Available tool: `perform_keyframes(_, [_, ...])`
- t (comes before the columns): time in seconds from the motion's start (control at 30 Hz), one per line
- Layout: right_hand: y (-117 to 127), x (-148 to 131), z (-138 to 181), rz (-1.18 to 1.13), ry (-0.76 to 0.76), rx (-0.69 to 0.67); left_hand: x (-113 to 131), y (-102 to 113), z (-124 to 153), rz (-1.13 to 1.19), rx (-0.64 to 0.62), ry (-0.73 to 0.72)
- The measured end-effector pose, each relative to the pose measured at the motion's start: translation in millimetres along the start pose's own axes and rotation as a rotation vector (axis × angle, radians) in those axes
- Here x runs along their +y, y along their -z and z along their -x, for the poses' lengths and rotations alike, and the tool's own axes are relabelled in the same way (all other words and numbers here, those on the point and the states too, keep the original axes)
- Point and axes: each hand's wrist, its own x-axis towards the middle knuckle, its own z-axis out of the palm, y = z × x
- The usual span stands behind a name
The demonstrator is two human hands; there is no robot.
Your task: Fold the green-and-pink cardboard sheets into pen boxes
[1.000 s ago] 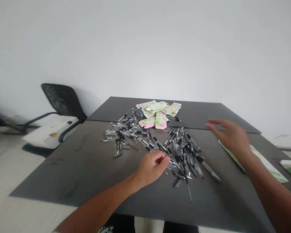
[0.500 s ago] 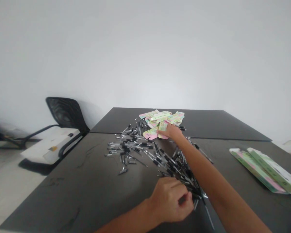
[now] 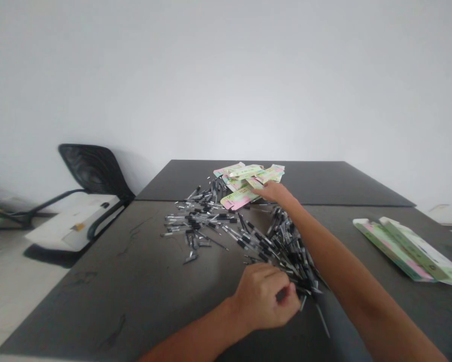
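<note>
My left hand [image 3: 266,295] is curled closed by the near end of a long heap of black-and-clear pens [image 3: 265,244]. What its fingers hold, if anything, is hidden. My right hand [image 3: 274,192] reaches across the table to a pile of flattened green, pink and yellow cardboard boxes [image 3: 244,172]. Its fingers pinch the edge of one flat box [image 3: 259,184], while another box [image 3: 238,198] lies just below and left of the fingertips. Loose pens [image 3: 195,218] are scattered left of the heap.
Two more green and pink boxes [image 3: 410,249] lie at the right of the dark table [image 3: 135,281]. A seam crosses the table behind the pens. On the left, a black mesh chair [image 3: 93,168] bears a white box [image 3: 71,221]. A plain wall stands behind.
My right hand has shifted slightly right and drawn a flat box up and rightward, uncovering more of the box beneath. My left hand stays curled by the pens. The view has tilted slightly.
</note>
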Motion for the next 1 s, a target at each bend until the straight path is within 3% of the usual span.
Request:
perform_keyframes(0.13, [24,29,46,-0.139,0.124,0.045,-3,14,-9,0.221,0.152,0.216])
perform_keyframes(0.23, [24,41,94,-0.275,0.270,0.069,-13,27,-21,0.373,0.318,0.352])
perform_keyframes(0.37, [-3,35,153,-0.532,0.553,0.168,-22,40,-34,0.570,0.457,0.415])
perform_keyframes(0.47, [-27,25,179,-0.526,0.791,0.293,-23,43,-37,0.651,0.554,0.399])
perform_keyframes(0.57, [-40,23,188,-0.487,0.898,0.293,-23,43,-36,0.647,0.646,0.441])
perform_keyframes(0.67, [-37,30,187,-0.513,0.894,0.267,-22,47,-35,0.611,0.651,0.451])
perform_keyframes(0.73, [-29,36,186,-0.640,0.793,0.278,-19,50,-34,0.610,0.601,0.440])
perform_keyframes(0.9, [-19,30,197,-1.062,0.358,0.324,-4,50,-32,0.634,0.316,0.432])
perform_keyframes(1.0, [-26,18,209,-1.083,0.323,0.302,2,45,-28,0.667,0.212,0.434])
